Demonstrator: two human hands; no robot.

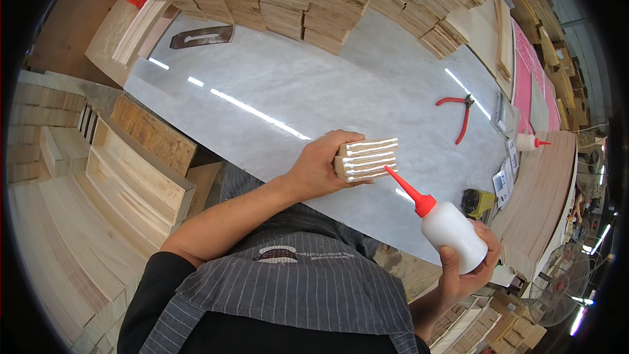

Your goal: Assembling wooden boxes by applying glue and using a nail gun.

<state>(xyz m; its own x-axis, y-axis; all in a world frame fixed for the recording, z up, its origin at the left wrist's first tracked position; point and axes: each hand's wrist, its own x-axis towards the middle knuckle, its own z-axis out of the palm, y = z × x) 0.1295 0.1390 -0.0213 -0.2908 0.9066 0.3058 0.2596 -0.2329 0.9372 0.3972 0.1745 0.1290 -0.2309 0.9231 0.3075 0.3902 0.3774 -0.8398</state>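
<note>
My left hand (325,165) is closed round a small stack of wooden strips (365,160), held above the grey tabletop (275,85). White lines of glue run along the strips' upturned edges. In my right hand (468,261) is a white glue bottle (453,235) with a long red nozzle (409,185), tilted so that its tip is at the edge of the stack. Whether the tip touches the wood I cannot tell.
Tall stacks of wooden boards (282,0) line the table's far side. Red-handled pliers (464,115), a yellow-green tape measure (478,202) and another glue bottle (526,142) lie to the right. A flat metal blade (202,37) rests far left. Wooden drawers or boxes (131,170) stand at left.
</note>
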